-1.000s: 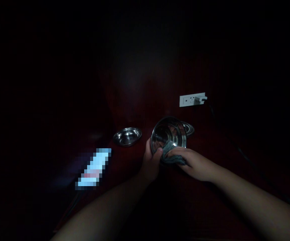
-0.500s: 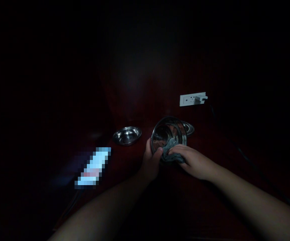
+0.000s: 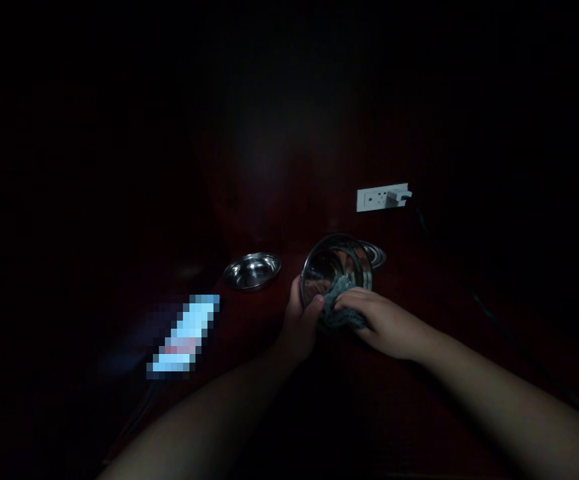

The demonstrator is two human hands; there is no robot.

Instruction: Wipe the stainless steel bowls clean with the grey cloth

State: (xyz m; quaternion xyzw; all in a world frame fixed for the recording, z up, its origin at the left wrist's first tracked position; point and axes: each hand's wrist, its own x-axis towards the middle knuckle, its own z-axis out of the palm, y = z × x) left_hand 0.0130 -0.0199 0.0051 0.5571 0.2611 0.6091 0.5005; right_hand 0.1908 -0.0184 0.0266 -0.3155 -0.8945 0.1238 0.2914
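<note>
A shiny metal bowl (image 3: 319,263) is tilted on its side, its opening facing me. My left hand (image 3: 302,320) grips its left lower rim, thumb at the edge and fingers behind. Bunched in my right hand (image 3: 377,317) is a grey-green cloth (image 3: 342,303), pressed against the lower right rim of the bowl. The fingers of that hand are closed over the cloth, and their tips are partly hidden. To the left, a shallow metal dish (image 3: 253,272) lies on the dark red tabletop. Behind the bowl a round metal lid or plate (image 3: 377,255) shows in part.
A lit phone-like screen (image 3: 187,337), blurred out, lies at the left with a cable below it. On the back wall is a white socket panel (image 3: 369,199) with a plug (image 3: 397,197) in it. A dark cable (image 3: 499,323) runs along the right. The surroundings are very dark.
Almost nothing differs. The view has shifted slightly, and the cloth under my right hand sits a little differently against the bowl's rim. Both hands keep their hold.
</note>
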